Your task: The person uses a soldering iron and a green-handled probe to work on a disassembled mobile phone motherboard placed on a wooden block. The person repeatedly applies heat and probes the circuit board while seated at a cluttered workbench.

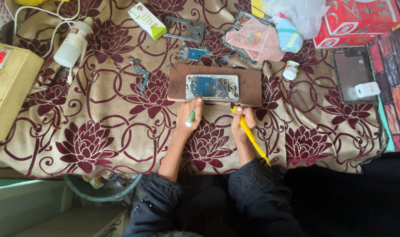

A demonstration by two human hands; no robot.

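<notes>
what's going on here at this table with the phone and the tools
A person is working on an opened phone lying on a small wooden board on a flowered cloth. The left hand holds a green-handled tool at the phone's lower edge. The right hand holds a yellow-handled tool with its tip over the phone. Loose phone parts lie behind the board.

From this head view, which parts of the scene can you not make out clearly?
- Tip of the yellow tool in the right hand: too thin to see where it touches the opened phone.
- Green tool in the left hand: mostly covered by the fingers.
- Phone's inner parts: too small.
- Beige box: cut off by the left edge.
- Bowl: partly hidden under the table edge.
</notes>
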